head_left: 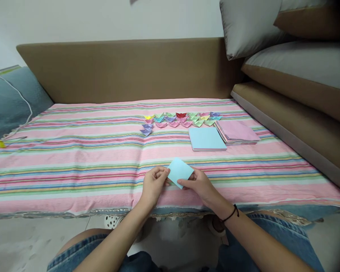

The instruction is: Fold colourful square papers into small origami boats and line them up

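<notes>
A small light-blue square of folded paper (180, 172) is held between my two hands above the striped cloth, turned with one corner up. My left hand (155, 181) pinches its left corner between thumb and fingers. On the other side my right hand (197, 184) grips the lower right edge, thumb on top and fingers underneath. Beyond the hands lies a stack of light-blue paper sheets (206, 139), touching a second stack with pink paper (238, 131) on top. Several folded paper boats (174, 124) in many colours stand in rows behind.
The striped cloth (73, 158) covers a couch seat whose brown backrest (130, 71) stands at the far side. Grey and brown cushions (297, 64) are piled on the right. A white cable (25, 100) and a yellow tag (1, 144) lie at the left.
</notes>
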`<act>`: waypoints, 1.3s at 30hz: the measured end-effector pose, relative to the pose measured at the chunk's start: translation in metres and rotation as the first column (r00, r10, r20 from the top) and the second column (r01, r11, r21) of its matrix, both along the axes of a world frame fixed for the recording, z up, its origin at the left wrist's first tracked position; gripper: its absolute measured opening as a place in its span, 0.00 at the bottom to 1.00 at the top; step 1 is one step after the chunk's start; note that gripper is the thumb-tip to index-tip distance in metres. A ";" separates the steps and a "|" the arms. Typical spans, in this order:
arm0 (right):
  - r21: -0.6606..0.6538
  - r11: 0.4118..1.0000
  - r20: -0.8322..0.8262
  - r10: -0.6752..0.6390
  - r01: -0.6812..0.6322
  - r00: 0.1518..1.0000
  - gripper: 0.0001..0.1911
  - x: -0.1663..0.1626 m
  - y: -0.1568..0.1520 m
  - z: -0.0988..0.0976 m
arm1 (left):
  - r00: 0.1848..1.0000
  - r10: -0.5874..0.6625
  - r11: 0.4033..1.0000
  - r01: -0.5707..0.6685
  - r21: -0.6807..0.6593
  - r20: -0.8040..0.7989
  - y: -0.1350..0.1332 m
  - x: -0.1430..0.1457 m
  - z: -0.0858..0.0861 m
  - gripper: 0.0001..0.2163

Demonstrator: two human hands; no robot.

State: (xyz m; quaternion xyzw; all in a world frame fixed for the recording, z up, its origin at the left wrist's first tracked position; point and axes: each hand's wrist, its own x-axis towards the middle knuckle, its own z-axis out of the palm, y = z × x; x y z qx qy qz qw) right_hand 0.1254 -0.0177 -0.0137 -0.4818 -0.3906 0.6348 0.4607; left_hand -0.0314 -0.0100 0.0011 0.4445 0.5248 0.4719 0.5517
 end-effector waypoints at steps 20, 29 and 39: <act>0.413 0.885 0.538 -0.045 -0.216 0.842 0.15 0.040 0.012 0.010 | 0.976 -0.160 0.987 0.156 -0.036 -0.145 0.002 -0.007 0.002 0.12; 0.454 0.612 0.846 -0.067 -0.648 0.529 0.16 0.050 0.006 -0.003 | 0.775 -0.276 0.933 0.359 0.036 -0.568 -0.004 -0.020 -0.002 0.08; 0.468 0.592 0.839 -0.063 -0.656 0.541 0.17 0.060 0.010 -0.009 | 0.457 -0.280 0.682 0.714 0.161 -0.844 -0.003 -0.034 0.006 0.14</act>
